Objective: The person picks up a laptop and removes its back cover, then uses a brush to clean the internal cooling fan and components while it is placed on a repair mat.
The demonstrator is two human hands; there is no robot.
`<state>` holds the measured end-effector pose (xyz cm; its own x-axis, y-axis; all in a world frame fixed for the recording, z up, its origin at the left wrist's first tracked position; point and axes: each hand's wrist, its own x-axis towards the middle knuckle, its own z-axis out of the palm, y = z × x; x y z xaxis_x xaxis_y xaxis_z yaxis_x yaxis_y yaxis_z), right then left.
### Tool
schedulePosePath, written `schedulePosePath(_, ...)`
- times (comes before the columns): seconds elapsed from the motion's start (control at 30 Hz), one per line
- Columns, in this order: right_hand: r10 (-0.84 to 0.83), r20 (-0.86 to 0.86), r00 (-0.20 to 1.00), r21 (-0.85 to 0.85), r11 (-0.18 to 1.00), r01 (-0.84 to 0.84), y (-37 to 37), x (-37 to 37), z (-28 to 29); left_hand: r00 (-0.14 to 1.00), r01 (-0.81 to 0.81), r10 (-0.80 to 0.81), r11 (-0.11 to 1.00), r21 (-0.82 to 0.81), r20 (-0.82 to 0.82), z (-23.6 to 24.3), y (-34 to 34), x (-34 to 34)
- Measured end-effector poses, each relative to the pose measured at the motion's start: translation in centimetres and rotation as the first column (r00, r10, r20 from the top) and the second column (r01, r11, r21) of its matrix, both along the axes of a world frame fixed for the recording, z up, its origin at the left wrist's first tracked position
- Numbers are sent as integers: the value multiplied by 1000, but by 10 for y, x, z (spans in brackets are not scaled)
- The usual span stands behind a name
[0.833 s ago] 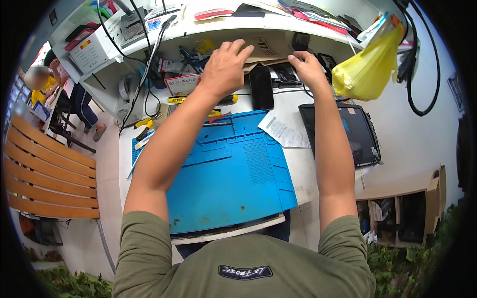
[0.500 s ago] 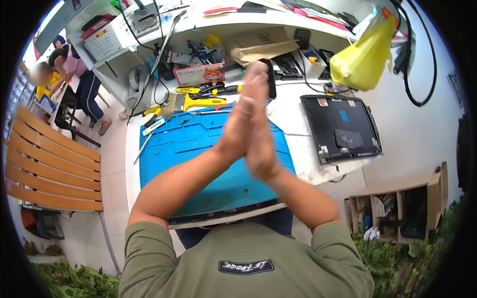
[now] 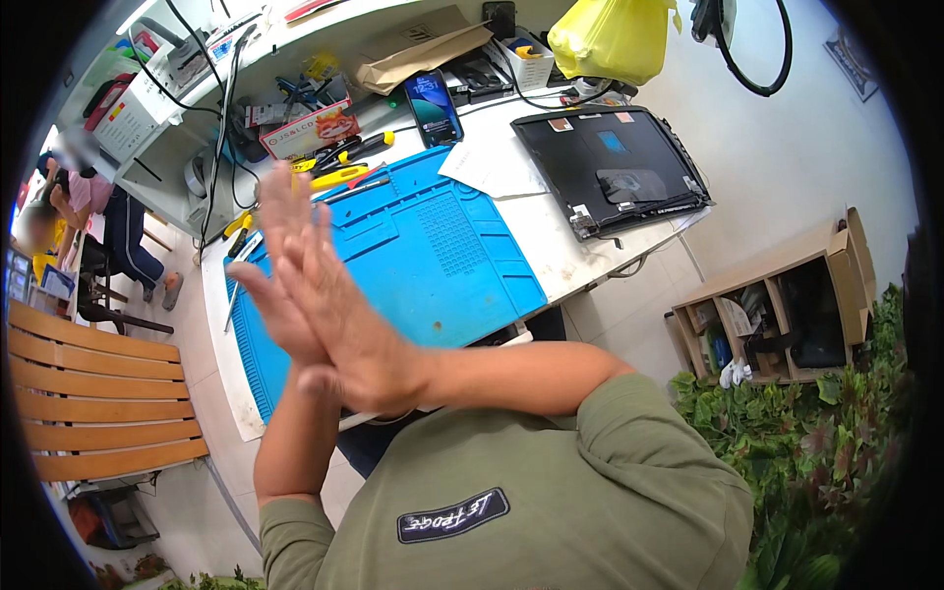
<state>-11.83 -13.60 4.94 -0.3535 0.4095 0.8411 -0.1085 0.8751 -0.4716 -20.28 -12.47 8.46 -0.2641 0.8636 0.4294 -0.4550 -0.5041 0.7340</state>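
Note:
My left hand (image 3: 280, 295) and my right hand (image 3: 354, 344) are pressed palm to palm over the left part of the blue mat (image 3: 447, 280), fingers stretched out, somewhat blurred, with no object visible between them. The right lies in front, hiding part of the left. Beyond the mat are yellow-and-black hand tools (image 3: 364, 147), a white paper (image 3: 492, 172) and a phone (image 3: 433, 113) with its screen lit. A black laptop part (image 3: 629, 167) rests on the white desk to the right.
Cluttered shelving (image 3: 172, 128) with cables runs behind, with a brown paper bag (image 3: 413, 59) and a yellow plastic bag (image 3: 605, 39). A wooden slatted chair (image 3: 108, 393) and seated people (image 3: 123, 236) are at left. A cardboard cubby (image 3: 777, 315) and leaves (image 3: 826, 442) are at right.
My hands left the back of the desk, came together palm to palm, and have since shifted down and left. The camera's view has turned, and the phone's screen now shows lit.

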Motion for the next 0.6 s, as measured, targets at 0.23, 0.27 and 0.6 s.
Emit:
schedulePosePath(0.23, -160, -40, 986, -121, 981, 154, 65, 76, 8, 803, 270, -309, 951, -151, -509, -46, -61, 5)
schedulePosePath(0.27, -189, 41, 981, -151, 969, 193, 62, 89, 0, 747, 300, -340, 939, -166, -572, -48, -57, -18)
schedulePosePath(0.6, -267, 283, 921, -419, 830, 369, 43, 125, -48, 813, -176, -150, 857, -484, -562, -109, -59, -89)
